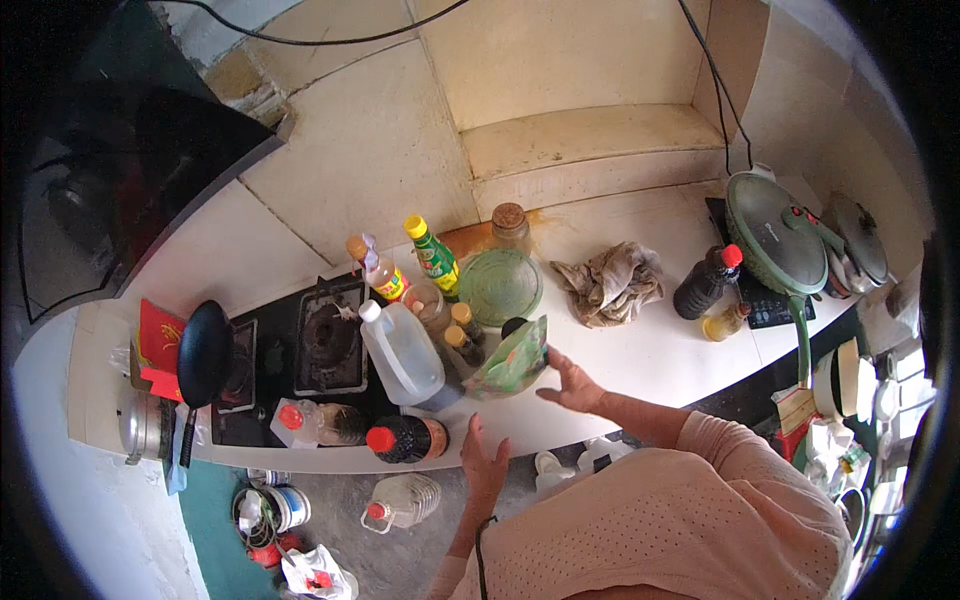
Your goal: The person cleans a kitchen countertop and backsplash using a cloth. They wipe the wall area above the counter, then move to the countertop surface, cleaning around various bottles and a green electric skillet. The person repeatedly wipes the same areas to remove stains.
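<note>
My right hand (576,384) is at the right side of a green plastic food bag (511,364), thumb and fingers spread. Its fingertips meet or nearly meet the bag's edge; the exact contact is unclear. My left hand (484,459) is raised before the counter's front edge, fingers apart and nothing in it. Left of the bag stand two small jars with tan caps (463,337) and a translucent white plastic jug (405,364). Behind the bag is a round green lid or dish (501,286). A dark sauce bottle with a red cap (411,440) is at the front edge, left of my left hand.
A crumpled cloth (615,285) lies on the white counter (592,352). Bottles, including a green yellow-capped one (433,255), crowd beside the gas stove (330,337). A black pan (204,352) is at left, a lidded green pan (776,232) at right. A plastic jug (405,501) stands on the floor.
</note>
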The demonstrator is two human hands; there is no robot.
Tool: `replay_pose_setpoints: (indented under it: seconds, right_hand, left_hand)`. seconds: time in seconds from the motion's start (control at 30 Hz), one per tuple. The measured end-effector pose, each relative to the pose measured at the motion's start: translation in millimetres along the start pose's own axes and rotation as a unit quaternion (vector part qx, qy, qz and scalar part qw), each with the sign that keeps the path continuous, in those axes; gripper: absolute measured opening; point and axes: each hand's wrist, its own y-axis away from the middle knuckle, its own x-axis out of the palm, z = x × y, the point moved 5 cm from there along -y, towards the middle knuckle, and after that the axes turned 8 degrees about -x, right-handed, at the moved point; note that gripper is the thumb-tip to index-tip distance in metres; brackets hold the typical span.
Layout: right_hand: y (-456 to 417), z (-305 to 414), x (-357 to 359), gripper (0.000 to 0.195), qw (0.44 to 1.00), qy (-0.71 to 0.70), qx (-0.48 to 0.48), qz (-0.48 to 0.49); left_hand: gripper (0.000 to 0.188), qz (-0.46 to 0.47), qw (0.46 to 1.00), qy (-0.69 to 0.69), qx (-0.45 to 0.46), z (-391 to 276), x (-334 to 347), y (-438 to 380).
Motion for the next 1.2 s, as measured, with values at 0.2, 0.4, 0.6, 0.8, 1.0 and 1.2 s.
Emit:
replay_pose_setpoints:
  seconds: [0.2,0.4,0.6,0.8,1.0,1.2]
  right_hand:
    - [12,21,31,0.073,0.988,0.033,-0.123,0.088]
    - [-14,16,-60,0.05,0.961,0.231,-0.151,0.015]
    - [-53,-58,-162,0.093,0.89,0.427,0.139,0.079]
    - [-64,-91,-162,0.087,0.87,0.446,0.141,0.156]
    - [-111,-141,-168,0.075,0.871,0.473,0.106,0.083]
    - [-149,-152,-144,0.073,0.896,0.44,0.042,0.033]
  left_hand:
    - [0.081,-0.041,0.994,0.059,-0.077,5,7,-1]
    - [0.082,-0.061,0.991,0.065,-0.101,6,20,1]
    - [0.072,-0.087,0.986,0.059,-0.13,-11,19,2]
    - [0.035,-0.184,0.98,-0.031,-0.075,-42,-14,21]
    - [0.021,-0.208,0.946,-0.233,0.086,-168,-68,-33]
    - [0.034,0.014,0.96,-0.231,0.156,-256,-21,-174]
